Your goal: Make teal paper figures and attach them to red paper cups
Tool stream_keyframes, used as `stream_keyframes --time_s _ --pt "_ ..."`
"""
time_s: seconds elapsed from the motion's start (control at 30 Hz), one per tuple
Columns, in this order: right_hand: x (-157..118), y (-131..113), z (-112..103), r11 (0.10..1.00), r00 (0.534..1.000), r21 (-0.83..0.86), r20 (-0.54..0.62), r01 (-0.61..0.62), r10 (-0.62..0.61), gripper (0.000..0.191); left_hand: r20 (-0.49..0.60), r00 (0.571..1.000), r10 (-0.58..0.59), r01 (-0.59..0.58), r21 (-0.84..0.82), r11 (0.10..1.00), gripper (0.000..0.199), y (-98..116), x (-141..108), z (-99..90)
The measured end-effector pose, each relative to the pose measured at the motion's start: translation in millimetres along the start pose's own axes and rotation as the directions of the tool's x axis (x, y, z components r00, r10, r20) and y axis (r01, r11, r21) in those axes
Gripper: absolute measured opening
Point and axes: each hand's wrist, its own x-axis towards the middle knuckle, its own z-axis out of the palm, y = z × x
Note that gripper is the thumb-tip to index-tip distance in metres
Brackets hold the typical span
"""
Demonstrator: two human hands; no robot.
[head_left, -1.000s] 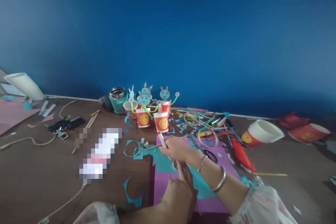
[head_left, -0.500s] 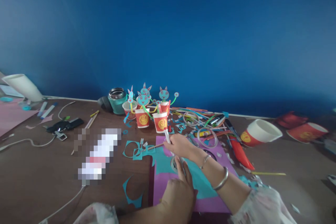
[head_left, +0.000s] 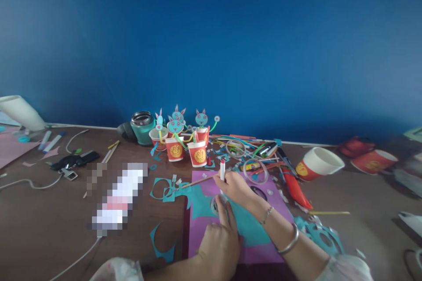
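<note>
My right hand (head_left: 234,189) grips a white marker (head_left: 223,171) with a red end pointing up; its lower tip is hidden by the hands. Two fingers of my left hand (head_left: 220,239) press on a roll of clear tape (head_left: 215,205), which lies flat on a sheet of teal paper (head_left: 253,226). Beneath that sheet is a purple sheet (head_left: 199,241). Just behind my hands stands a red and white paper cup (head_left: 198,153), in a group of several cups topped with teal cat-like paper faces (head_left: 175,126).
Straws, pens and clear rings (head_left: 256,171) crowd the table behind my right hand. Teal paper scraps (head_left: 163,243) lie to the left, near a blurred-out device with a cable (head_left: 81,254). A teal flask (head_left: 143,129) stands by the blue wall. More paper cups (head_left: 318,164) lie at right.
The marker has swung from a slant to nearly upright, and my right hand has shifted slightly right over the roll. My left hand stays on the roll. The view has turned a little right.
</note>
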Motion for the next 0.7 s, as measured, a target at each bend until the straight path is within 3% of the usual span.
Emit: stream_keyframes --time_s 0.2,0.4,0.7 --pt "-19 9 7 0.991 0.989 0.107 -0.118 -0.076 0.089 0.036 -0.014 1.000 0.022 -0.023 -0.083 0.996 0.060 -2 -1 -0.3" --pt "-39 15 13 0.985 0.961 0.167 -0.265 -0.040 0.084 0.033 0.033 0.999 0.022 -0.019 -0.068 0.998 0.061 -4 0 -7.1" --pt "-61 17 20 0.966 0.933 0.254 -0.335 -0.043 0.129 0.030 -0.022 1.000 0.019 -0.020 -0.017 1.000 0.057 -6 -2 -8.5"
